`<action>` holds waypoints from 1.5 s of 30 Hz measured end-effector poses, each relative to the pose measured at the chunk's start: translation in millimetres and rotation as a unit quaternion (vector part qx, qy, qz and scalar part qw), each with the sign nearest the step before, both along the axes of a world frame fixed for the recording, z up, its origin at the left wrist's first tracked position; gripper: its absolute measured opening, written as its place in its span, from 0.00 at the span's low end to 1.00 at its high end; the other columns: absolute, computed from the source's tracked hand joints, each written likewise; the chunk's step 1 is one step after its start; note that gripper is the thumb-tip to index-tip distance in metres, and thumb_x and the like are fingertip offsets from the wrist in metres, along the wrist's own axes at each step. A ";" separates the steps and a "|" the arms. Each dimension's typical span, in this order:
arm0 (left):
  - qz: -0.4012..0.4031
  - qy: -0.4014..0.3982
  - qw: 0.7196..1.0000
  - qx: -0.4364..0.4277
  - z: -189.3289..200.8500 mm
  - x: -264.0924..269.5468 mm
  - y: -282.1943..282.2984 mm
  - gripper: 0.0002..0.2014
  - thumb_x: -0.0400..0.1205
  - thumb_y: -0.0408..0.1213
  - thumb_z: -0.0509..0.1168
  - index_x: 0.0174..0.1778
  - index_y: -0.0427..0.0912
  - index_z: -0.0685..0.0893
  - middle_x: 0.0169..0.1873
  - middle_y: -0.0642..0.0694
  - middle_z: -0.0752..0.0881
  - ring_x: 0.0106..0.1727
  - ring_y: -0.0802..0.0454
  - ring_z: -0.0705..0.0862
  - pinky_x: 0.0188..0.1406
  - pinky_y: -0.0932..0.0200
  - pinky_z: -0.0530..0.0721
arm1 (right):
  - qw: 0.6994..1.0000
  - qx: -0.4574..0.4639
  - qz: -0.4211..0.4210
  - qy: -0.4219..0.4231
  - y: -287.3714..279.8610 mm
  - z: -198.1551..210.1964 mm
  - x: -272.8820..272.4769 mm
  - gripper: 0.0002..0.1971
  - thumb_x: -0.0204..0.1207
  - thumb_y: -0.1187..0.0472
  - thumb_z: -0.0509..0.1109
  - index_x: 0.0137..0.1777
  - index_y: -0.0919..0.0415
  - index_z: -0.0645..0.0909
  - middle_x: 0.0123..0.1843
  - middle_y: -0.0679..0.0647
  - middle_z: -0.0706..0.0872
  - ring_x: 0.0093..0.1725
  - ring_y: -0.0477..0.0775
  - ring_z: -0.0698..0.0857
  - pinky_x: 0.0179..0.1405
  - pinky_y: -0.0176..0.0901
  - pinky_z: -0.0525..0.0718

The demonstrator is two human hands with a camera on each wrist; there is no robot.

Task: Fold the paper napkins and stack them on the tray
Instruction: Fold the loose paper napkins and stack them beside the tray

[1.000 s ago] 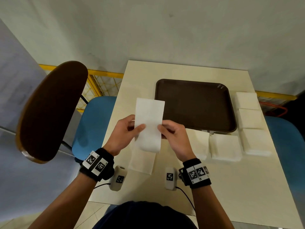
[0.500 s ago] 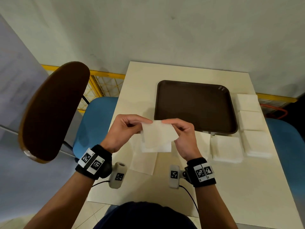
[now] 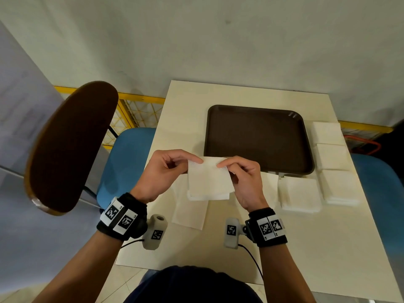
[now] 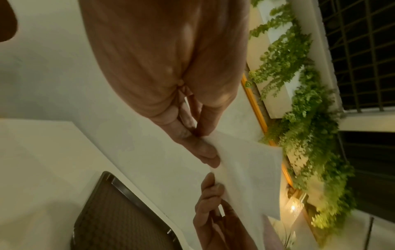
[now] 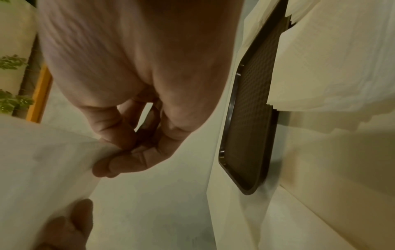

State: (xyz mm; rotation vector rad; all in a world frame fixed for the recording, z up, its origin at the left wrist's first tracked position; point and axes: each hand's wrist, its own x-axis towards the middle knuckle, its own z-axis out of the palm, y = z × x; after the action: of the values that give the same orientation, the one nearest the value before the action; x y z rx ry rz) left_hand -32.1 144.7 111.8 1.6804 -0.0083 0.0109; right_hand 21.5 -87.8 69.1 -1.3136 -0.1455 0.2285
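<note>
Holding a folded white napkin [image 3: 208,179] up in the middle of the frame, both hands pinch its top edge. The left hand [image 3: 162,171] grips the top left corner between thumb and fingers [image 4: 205,148]. The right hand [image 3: 244,180] pinches the top right corner the same way. The napkin hangs above the table [image 3: 306,248], just below the near edge of the brown tray [image 3: 258,136]. The tray sits in the upper middle of the frame and has nothing on it. Another napkin [image 3: 190,211] lies flat on the table under the hands. More white napkin piles [image 3: 332,154] sit to the right of the tray and below its right corner.
</note>
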 end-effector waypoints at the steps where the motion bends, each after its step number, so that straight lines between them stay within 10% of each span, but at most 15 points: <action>1: -0.003 -0.009 1.000 0.025 0.3 -0.2 1.0 0.15 0.89 0.19 0.65 0.56 0.37 0.95 0.52 0.45 0.96 0.59 0.44 0.93 0.61 0.48 0.92 | 1.000 0.000 0.000 0.000 -0.8 0.0 -0.3 0.17 0.85 0.80 0.63 0.46 0.70 0.93 0.48 0.64 0.93 0.51 0.55 0.90 0.45 0.39 0.86; 8: -0.017 -0.029 0.992 0.119 1.2 0.6 3.3 0.21 0.89 0.18 0.61 0.51 0.44 0.97 0.59 0.51 0.94 0.67 0.44 0.89 0.65 0.41 0.88 | 0.994 -0.090 -0.001 -0.063 -8.0 -3.8 -0.5 0.15 0.83 0.68 0.67 0.47 0.61 0.97 0.54 0.59 0.95 0.62 0.64 0.91 0.64 0.65 0.88; 12: 0.029 -0.014 0.997 0.064 -1.6 4.4 -6.9 0.11 0.91 0.27 0.64 0.52 0.41 0.92 0.53 0.46 0.92 0.59 0.40 0.89 0.61 0.33 0.89 | 0.983 -0.144 -0.030 -0.109 -6.9 4.4 -2.6 0.16 0.83 0.78 0.70 0.48 0.61 0.97 0.53 0.52 0.96 0.56 0.57 0.92 0.55 0.56 0.88; 15: 0.060 -0.014 0.995 0.074 -1.7 9.6 -15.1 0.07 0.86 0.37 0.76 0.57 0.46 0.87 0.48 0.51 0.93 0.51 0.47 0.92 0.54 0.47 0.92 | 0.977 -0.162 -0.040 -0.131 -7.4 4.7 -3.0 0.17 0.81 0.79 0.70 0.47 0.61 0.97 0.53 0.51 0.95 0.51 0.59 0.91 0.45 0.48 0.82; 21: 0.043 -0.018 0.989 0.137 -2.5 17.2 -22.8 0.10 0.81 0.37 0.81 0.57 0.49 0.92 0.49 0.59 0.93 0.54 0.53 0.92 0.56 0.49 0.93 | 0.971 -0.196 -0.009 -0.134 -5.3 26.5 -3.6 0.06 0.87 0.65 0.75 0.59 0.58 0.82 0.55 0.47 0.94 0.61 0.52 0.92 0.59 0.41 0.87; 24: 0.005 -0.054 0.984 0.169 -1.5 19.0 -30.0 0.09 0.83 0.37 0.80 0.57 0.48 0.93 0.51 0.58 0.94 0.54 0.52 0.92 0.55 0.49 0.92 | 0.934 -0.315 0.048 -0.164 -1.1 30.9 0.7 0.11 0.86 0.47 0.78 0.63 0.48 0.83 0.54 0.39 0.93 0.60 0.40 0.91 0.60 0.37 0.88; 31: -0.038 -0.022 0.981 0.187 -5.1 27.9 -32.7 0.08 0.87 0.40 0.75 0.61 0.50 0.94 0.53 0.59 0.94 0.56 0.53 0.92 0.59 0.51 0.92 | 0.844 -0.441 0.046 -0.301 -14.5 27.8 7.4 0.08 0.92 0.46 0.69 0.54 0.47 0.85 0.43 0.39 0.86 0.45 0.45 0.84 0.47 0.52 0.86; 40: 0.025 -0.088 0.969 0.230 -19.7 40.4 -54.3 0.06 0.90 0.39 0.70 0.50 0.46 0.90 0.42 0.58 0.90 0.46 0.60 0.87 0.43 0.72 0.79 | 0.890 -0.392 0.014 -0.231 -46.1 25.4 0.4 0.08 0.93 0.53 0.69 0.50 0.51 0.82 0.43 0.43 0.87 0.46 0.51 0.87 0.44 0.40 0.84; 45: 0.014 -0.089 0.974 0.210 -25.6 45.4 -79.2 0.07 0.90 0.39 0.71 0.46 0.44 0.87 0.39 0.53 0.88 0.42 0.49 0.86 0.41 0.55 0.83 | 0.902 -0.381 -0.071 -0.191 -75.7 15.9 -4.9 0.12 0.93 0.51 0.69 0.46 0.52 0.79 0.39 0.44 0.85 0.40 0.50 0.86 0.40 0.49 0.86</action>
State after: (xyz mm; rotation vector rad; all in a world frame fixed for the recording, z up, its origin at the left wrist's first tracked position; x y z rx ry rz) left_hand 13.3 65.5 86.2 2.0978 -0.1299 0.1939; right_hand 16.6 -163.5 85.1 -2.1377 -0.3116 -0.1231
